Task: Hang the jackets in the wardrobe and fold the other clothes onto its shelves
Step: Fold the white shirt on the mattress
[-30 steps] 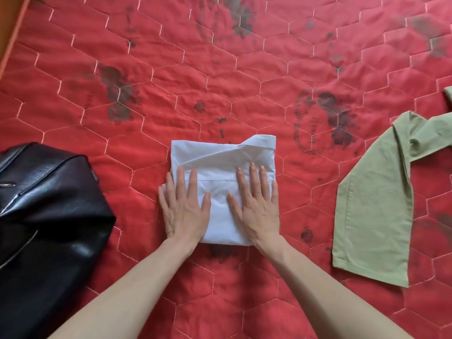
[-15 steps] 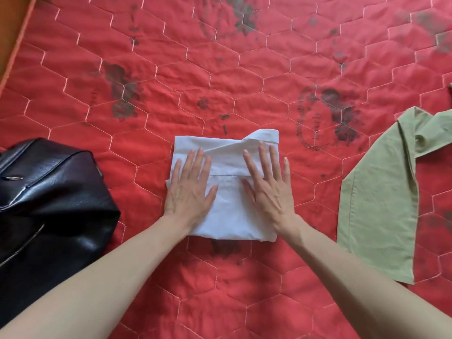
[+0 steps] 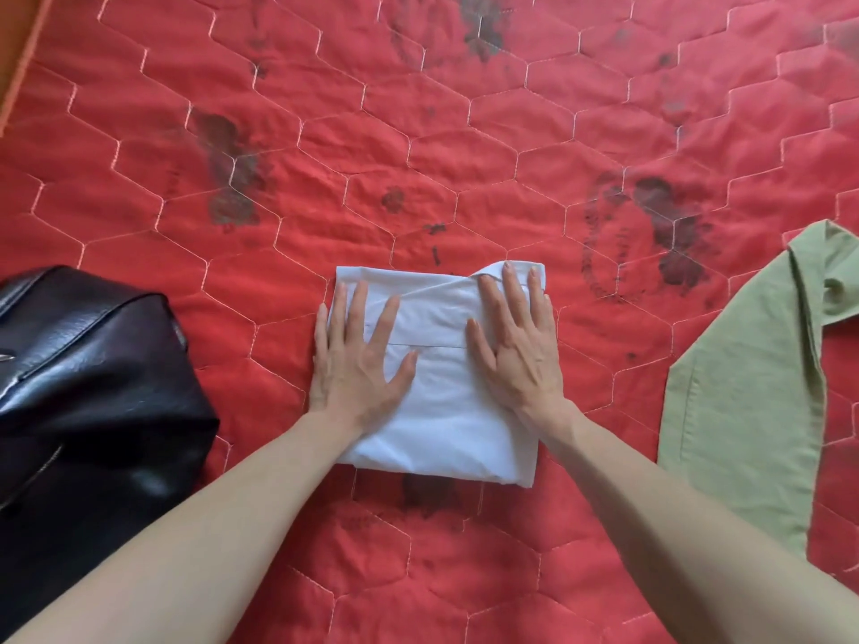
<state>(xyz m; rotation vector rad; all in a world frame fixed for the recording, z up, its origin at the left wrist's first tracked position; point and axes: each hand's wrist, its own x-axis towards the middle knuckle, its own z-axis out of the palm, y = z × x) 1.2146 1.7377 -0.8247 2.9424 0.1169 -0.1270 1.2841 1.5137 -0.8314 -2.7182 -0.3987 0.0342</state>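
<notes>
A white shirt (image 3: 446, 425) lies folded into a compact rectangle on the red quilted bedcover (image 3: 418, 155), collar at the far edge. My left hand (image 3: 360, 360) presses flat on its left half, fingers straight and spread. My right hand (image 3: 518, 346) presses flat on its right half, fingertips reaching the collar. A black leather jacket (image 3: 88, 388) lies bunched at the left edge. A light green garment (image 3: 743, 406) lies spread at the right edge.
The bedcover has dark stains in several spots. An orange-brown strip (image 3: 18, 44) shows at the top left corner. Bare cover stretches beyond the shirt and between it and both other garments.
Both hands have slid away from me along the folded white shirt, from its near half up to the collar. The shirt stays in place.
</notes>
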